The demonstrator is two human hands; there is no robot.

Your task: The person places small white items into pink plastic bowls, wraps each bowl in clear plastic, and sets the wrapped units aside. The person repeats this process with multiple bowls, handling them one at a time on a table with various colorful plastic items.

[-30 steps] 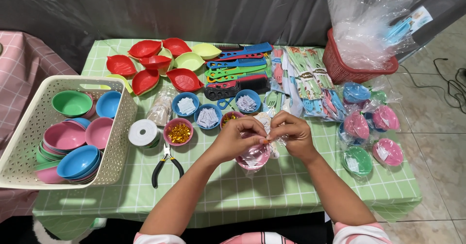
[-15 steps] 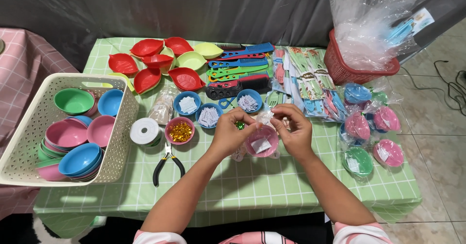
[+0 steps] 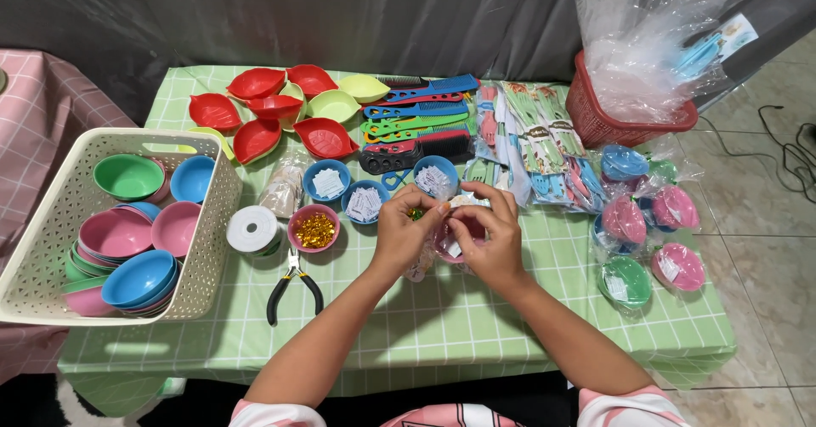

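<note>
Both hands, left hand (image 3: 406, 233) and right hand (image 3: 489, 238), pinched closed with fingers around a clear-wrapped pink bowl (image 3: 450, 238), just above the green checked worktop (image 3: 476, 325), near black pliers (image 3: 293, 287).

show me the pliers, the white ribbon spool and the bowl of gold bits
pliers (image 3: 293, 287), head view, on the pivot above the black handles
white ribbon spool (image 3: 252, 228), head view, on its flat top
bowl of gold bits (image 3: 314, 230), head view, on the gold contents
</note>
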